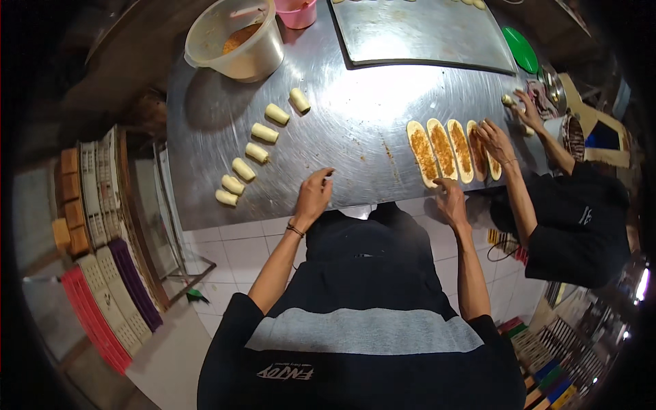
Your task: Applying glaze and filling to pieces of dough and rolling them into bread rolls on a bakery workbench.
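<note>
On the metal table, flat oval dough strips point(422, 152) topped with an orange-brown crumbly filling lie side by side at the right. My right hand point(451, 203) has its curled fingers at the near end of the leftmost strip, seemingly pinching its edge. My left hand point(316, 197) rests by the table's near edge, fingers loosely bent and apart, with nothing in it. Left of it, several rolled pale dough pieces point(264, 132) form a slanting row. A co-worker's hand point(497, 142) reaches over the strips on the right; that person's other hand point(527, 113) is near a dough roll point(508, 100).
A translucent tub point(240, 51) of brown filling stands far left, beside a pink container point(296, 14). A large metal tray point(424, 34) lies at the back, with a green lid point(521, 49) by its right corner. Stacked crates point(102, 307) stand on the left.
</note>
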The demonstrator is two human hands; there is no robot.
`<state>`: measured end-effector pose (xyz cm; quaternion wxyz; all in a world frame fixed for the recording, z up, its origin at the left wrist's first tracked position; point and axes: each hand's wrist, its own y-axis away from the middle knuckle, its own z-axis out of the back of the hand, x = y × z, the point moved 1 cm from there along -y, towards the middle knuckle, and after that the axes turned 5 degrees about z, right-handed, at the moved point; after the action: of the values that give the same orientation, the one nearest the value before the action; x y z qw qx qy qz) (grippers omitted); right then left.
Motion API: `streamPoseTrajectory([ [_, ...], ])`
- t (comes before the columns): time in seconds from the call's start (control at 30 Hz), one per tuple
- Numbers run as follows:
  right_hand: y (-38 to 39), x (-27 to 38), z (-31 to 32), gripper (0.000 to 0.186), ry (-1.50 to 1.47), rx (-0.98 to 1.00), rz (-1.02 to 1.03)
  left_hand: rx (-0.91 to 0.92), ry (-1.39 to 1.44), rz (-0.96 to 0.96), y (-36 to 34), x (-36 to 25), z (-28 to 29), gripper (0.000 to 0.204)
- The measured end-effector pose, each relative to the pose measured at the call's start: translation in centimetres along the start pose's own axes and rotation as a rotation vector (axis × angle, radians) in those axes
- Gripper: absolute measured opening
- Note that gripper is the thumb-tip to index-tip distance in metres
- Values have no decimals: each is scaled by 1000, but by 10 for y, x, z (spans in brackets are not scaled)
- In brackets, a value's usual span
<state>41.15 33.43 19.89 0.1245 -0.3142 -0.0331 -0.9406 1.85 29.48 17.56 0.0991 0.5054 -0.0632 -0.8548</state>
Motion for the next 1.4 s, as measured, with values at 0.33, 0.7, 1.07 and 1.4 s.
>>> streamPoseTrajectory([
  [0.33,1,-59,-2,26,26,243,330,83,-5,-166,26,-68,-178,25],
  [0.7,-11,-70,-27,40,-135,126,365,-176,-126,-320,11,-84,-254,25],
  [1.07,-9,-66,-12,10,47,186,330,189,49,-31,7,-74,-250,15],
  [1.4,-13,-56,-5,17,-190,170,201,-13,-27,-221,-1,-82,-239,13],
])
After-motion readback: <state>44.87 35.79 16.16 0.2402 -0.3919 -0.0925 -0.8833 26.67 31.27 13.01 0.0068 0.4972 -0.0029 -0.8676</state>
